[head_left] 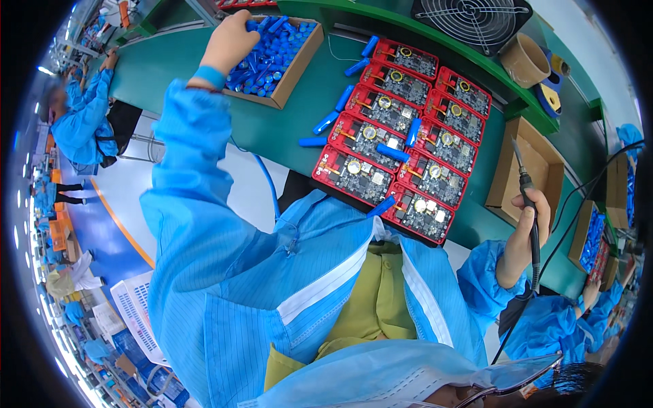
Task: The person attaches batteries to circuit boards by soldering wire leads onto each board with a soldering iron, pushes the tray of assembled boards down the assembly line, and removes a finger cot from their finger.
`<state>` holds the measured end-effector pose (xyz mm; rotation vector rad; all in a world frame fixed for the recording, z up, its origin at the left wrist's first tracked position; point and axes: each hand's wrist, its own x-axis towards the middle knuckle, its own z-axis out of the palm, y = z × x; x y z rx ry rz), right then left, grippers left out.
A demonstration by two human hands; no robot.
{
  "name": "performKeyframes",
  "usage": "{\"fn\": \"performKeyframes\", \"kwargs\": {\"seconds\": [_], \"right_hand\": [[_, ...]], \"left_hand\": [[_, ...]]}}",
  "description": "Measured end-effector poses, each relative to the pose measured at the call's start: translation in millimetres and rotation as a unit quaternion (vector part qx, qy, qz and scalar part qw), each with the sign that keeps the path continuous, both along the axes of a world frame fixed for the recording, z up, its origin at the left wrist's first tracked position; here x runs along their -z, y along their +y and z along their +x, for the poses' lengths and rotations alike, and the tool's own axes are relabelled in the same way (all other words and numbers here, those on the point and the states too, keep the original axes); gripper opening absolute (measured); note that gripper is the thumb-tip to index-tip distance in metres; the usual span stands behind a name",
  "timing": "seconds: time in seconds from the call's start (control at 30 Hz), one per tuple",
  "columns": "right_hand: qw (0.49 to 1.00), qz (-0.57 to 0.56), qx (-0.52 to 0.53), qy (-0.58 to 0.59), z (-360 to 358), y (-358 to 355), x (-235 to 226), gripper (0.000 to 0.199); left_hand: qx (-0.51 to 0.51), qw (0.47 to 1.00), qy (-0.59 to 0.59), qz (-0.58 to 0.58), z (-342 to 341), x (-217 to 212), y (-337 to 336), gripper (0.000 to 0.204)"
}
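My left hand [231, 42] is closed at the left rim of a cardboard box [297, 76] heaped with blue-wrapped cylindrical cells [266, 61]. Its fingertips are turned away, and a blue end shows beside them. My right hand [522, 234] grips a soldering iron [529, 204] by its black handle, with the metal tip pointing up and away. Between my hands, red cases [355, 178] stand in two columns, each holding a dark circuit board [401, 85] with a round coin-shaped part. Several blue cells [326, 122] lie along their left side, and others rest across the cases.
An open cardboard box [524, 166] stands by the soldering iron. Behind are a black fan grille [474, 17], a brown tape roll [525, 60] and a green shelf edge [408, 27]. The iron's cable [571, 204] hangs at the right. People work at both sides.
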<state>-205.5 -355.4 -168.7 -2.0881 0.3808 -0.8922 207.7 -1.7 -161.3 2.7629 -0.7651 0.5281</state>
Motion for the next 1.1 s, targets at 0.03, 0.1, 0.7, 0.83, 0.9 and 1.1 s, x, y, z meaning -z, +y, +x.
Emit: {"fn": "performKeyframes", "kwargs": {"seconds": [0.03,0.1,0.7,0.83,0.9,1.1], "right_hand": [[1.000,-0.007,0.001,-0.014,1,1,0,0.024],[0.999,-0.012,0.007,-0.029,3,3,-1,0.023],[0.989,0.044,-0.130,-0.053,55,46,8,0.043],[0.986,0.038,-0.148,-0.071,59,46,11,0.038],[0.985,0.022,-0.155,-0.077,60,47,10,0.036],[0.983,0.063,-0.150,-0.087,54,45,16,0.035]], "left_hand": [[0.006,1.000,0.000,0.002,-14,-7,-5,0.024],[0.139,0.897,0.307,-0.285,-53,-23,-22,0.018],[0.323,0.593,0.654,-0.341,-223,-2,-169,0.008],[0.341,0.620,0.634,-0.312,-228,11,-173,0.008],[0.362,0.628,0.608,-0.324,-230,14,-173,0.009],[0.304,0.492,0.741,-0.342,-230,7,-170,0.012]]}}
